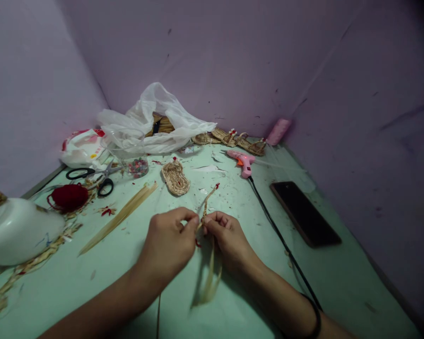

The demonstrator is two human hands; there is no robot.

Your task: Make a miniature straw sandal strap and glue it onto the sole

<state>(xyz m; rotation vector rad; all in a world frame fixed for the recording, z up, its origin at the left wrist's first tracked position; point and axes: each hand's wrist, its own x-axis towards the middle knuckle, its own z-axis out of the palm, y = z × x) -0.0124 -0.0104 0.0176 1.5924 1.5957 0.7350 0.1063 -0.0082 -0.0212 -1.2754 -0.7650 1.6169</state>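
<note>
Both hands meet over the table, pinching a thin straw braid [205, 206] between fingertips. Its finished end points away from me and is tied with a bit of red yarn [217, 186]. Loose flat straw strands [210, 282] hang from the braid toward me. My left hand [171, 238] is closed with thumb and forefinger on the strands. My right hand [231, 238] is closed on the braid just beside it. Beyond them lies a small woven straw sole [175, 179] with red at its tip. A bundle of flat straw strips [120, 219] rests to the left.
Around the hands are scissors [106, 181], a red yarn ball [69, 197], a bead cup [137, 167], and a white container [17, 230]. A pink glue gun [245, 162] trails its black cord [279, 230] near a phone [305, 214]. Plastic bag [159, 101] and straw sandals [233, 139] sit behind.
</note>
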